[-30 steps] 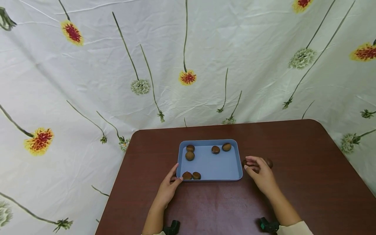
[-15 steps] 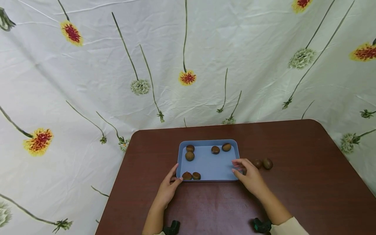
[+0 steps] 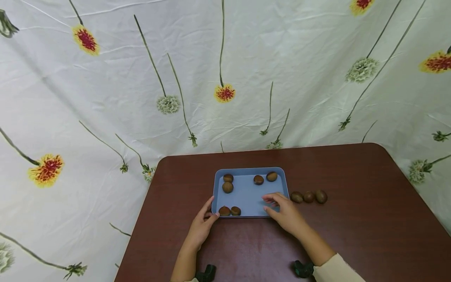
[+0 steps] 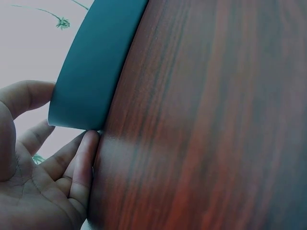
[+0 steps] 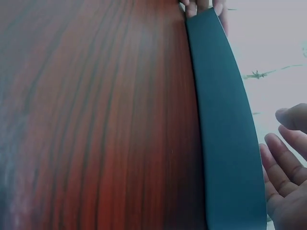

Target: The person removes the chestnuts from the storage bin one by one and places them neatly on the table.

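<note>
White floral cloth (image 3: 306, 58) hangs behind the table (image 3: 359, 176) and tray (image 3: 244, 196)

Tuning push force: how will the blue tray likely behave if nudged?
The blue tray looks stiff: its outline shows no sag. It would probably slide rather than tip, being broad and shallow. The brown nuts inside may roll, being rounded, with no dividers between them.

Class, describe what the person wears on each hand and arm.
Left hand and right hand are ungloved. A plain cream right sleeve shows, and a sliver of the left sleeve. By each wrist is a dark, blocky device; no cables show.
</note>
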Demonstrator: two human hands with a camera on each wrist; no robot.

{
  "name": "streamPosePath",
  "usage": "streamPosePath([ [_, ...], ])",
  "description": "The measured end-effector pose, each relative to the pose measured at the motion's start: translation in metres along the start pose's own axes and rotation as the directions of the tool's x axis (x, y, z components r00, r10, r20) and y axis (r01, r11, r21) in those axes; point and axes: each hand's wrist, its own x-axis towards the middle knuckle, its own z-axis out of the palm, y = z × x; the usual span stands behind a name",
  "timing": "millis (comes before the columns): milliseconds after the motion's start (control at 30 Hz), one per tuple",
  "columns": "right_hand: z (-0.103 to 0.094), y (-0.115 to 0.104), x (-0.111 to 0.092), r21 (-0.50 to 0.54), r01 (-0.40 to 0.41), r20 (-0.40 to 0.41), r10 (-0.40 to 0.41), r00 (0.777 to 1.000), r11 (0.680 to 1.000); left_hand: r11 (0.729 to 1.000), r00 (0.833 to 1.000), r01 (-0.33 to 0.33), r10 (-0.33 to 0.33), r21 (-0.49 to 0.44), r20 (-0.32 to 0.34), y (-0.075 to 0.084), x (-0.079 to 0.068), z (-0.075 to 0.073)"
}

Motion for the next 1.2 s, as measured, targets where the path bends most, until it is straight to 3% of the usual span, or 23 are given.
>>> streamPosePath([
  [267,0.012,-0.009,0.006,-0.013,0.01,0.074,-0.009,0.997,1.0,1.0,1.0,0.014,-0.014,0.014,-0.006,0.001,0.0,0.0],
  [533,0.027,-0.015,0.016,-0.017,0.08,0.118,-0.078,0.99,0.997,1.0,1.0,0.017,-0.017,0.003,-0.002,0.02,-0.009,0.001],
  [800,0.038,-0.018,0.027,-0.023,0.088,0.17,-0.083,0.982,0.996,1.0,1.0,0.024,-0.024,0.013,-0.011,0.005,-0.002,0.001],
  [1000,0.043,-0.017,0.032,-0.018,0.076,0.209,-0.071,0.975,0.997,1.0,1.0,0.018,-0.018,0.003,-0.004,0.016,-0.008,0.001],
  [1200,0.048,-0.017,0.04,-0.025,0.053,0.268,-0.044,0.962,0.998,1.0,1.0,0.012,-0.011,0.004,-0.011,0.0,0.002,0.002],
])
